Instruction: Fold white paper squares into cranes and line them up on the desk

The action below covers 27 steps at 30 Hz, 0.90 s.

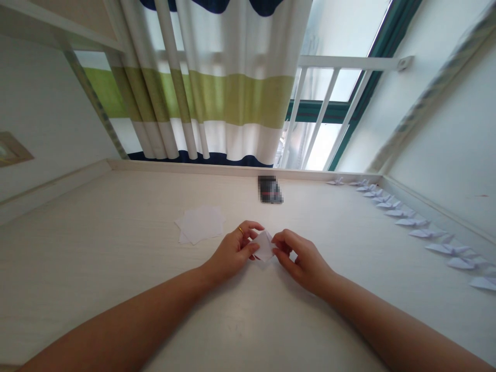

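A small folded sheet of white paper [264, 246], diamond-shaped, is held between both hands just above the pale tabletop. My left hand [237, 249], with a ring on one finger, pinches its left side between thumb and fingers. At its right edge, the thumb and fingertips of my right hand [300, 258] are closed on the paper. A loose stack of white paper sheets [201, 223] lies to the left, beyond my left hand. Along the right edge runs a row of several folded white paper cranes [413, 222].
A blurred dark object [270, 189] lies near the back edge of the white table [127, 258]. A raised rim [186, 168] borders the tabletop. Behind it hang striped curtains [240, 98] and a white railing [349, 63] before a window. White walls stand at both sides.
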Available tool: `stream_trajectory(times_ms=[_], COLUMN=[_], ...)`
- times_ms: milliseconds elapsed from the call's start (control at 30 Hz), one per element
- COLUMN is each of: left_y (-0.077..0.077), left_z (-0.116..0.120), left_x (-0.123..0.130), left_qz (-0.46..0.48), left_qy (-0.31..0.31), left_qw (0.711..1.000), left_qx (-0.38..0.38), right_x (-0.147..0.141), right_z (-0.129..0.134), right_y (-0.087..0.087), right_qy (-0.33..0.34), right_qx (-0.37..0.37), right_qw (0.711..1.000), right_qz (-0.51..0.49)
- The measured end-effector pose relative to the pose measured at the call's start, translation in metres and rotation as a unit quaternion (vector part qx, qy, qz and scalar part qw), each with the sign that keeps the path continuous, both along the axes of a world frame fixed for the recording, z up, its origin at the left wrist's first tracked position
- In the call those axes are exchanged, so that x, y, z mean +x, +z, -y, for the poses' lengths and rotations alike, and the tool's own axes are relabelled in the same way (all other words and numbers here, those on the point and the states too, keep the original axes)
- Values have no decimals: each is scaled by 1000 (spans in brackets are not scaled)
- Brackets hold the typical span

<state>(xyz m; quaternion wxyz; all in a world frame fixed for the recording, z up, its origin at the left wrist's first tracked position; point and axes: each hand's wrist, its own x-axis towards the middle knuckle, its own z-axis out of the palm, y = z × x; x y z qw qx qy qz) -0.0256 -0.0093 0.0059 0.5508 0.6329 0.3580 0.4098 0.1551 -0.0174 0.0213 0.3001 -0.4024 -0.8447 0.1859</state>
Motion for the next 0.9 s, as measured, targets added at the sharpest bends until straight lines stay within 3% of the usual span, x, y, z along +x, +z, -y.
stream_trajectory(times_ms=[433, 900], left_y=[-4, -4], left_z=[-1, 0], left_x=[1, 0], left_qz=[12, 26], left_qy=[-14, -25], left_qw=[1000, 999], left_qx=[-4, 0], right_x=[0, -1], right_z=[0, -1], right_y=[0, 1], right_qy=[19, 4], right_qx=[55, 23], right_qw=[998, 1000], right_qz=[0, -4])
